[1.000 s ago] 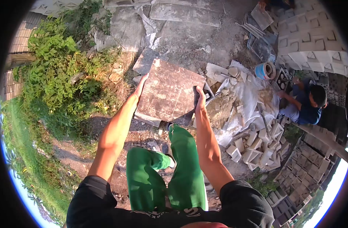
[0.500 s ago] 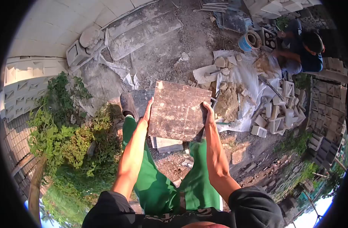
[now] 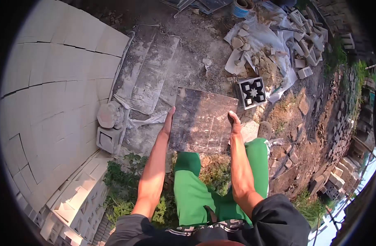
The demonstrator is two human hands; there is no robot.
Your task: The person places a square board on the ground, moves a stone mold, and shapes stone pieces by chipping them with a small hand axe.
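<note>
A flat, square, dark board (image 3: 203, 121) with worn, dusty patches is held up in front of me, partly in shade. My left hand (image 3: 168, 121) grips its left edge, and my right hand (image 3: 235, 122) grips the right edge with the thumb on the upper face. Whatever lies under the board is hidden, as are most of my fingers. Just past its right corner stands a metal mould (image 3: 252, 92) with a black and white star pattern on the ground.
Pale blocks form a wall (image 3: 60, 78) on the left. Beside it lie a long flat slab (image 3: 155, 74) and a hollow block (image 3: 108, 139). Rubble rests on a white sheet (image 3: 284, 45) at upper right, near a blue bucket (image 3: 240, 9) and broken blocks (image 3: 309, 43). Plants (image 3: 128, 176) grow at lower left.
My body and view have turned left, with the board still between both hands. The block wall fills more of the left side, the mould now shows, and the other person has mostly left view.
</note>
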